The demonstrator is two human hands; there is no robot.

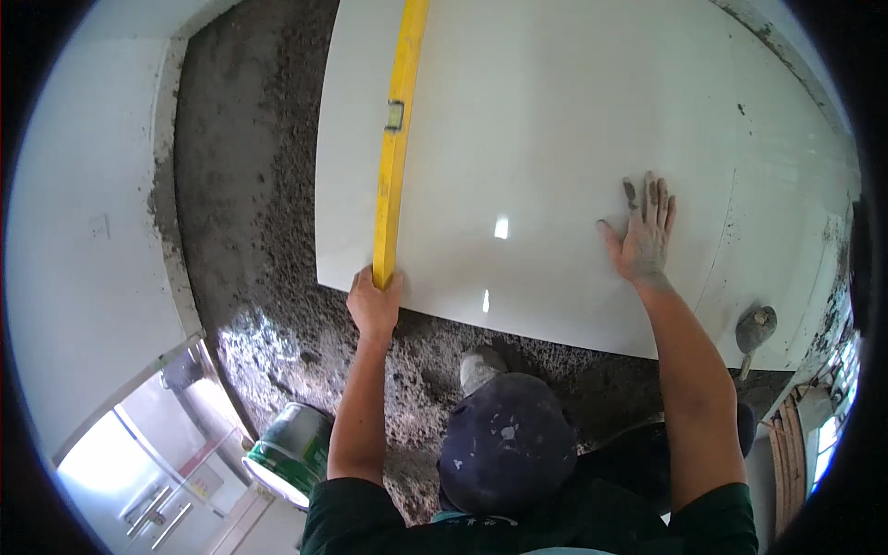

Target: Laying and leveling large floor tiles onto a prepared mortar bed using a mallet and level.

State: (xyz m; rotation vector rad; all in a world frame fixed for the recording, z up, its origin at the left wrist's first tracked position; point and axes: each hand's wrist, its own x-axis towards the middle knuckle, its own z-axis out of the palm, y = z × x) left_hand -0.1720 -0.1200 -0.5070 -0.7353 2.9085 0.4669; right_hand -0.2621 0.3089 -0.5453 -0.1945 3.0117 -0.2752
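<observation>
A long yellow spirit level (392, 190) lies on a large glossy white tile (527, 176), near its left side and running away from me. My left hand (375, 303) is closed around the near end of the level, at the tile's front edge. Further right, my right hand (645, 236) rests flat on the tile with its fingers spread. Grey dirt covers parts of that hand, and nothing is in it. A small trowel (756, 326) smeared with grey mortar lies near the tile's front right corner.
Rough grey mortar (250, 176) borders the tile on the left and front. A white wall (88, 222) stands at left. A green and white bucket (294, 453) lies tilted at lower left. My shoe (481, 367) is just in front of the tile edge.
</observation>
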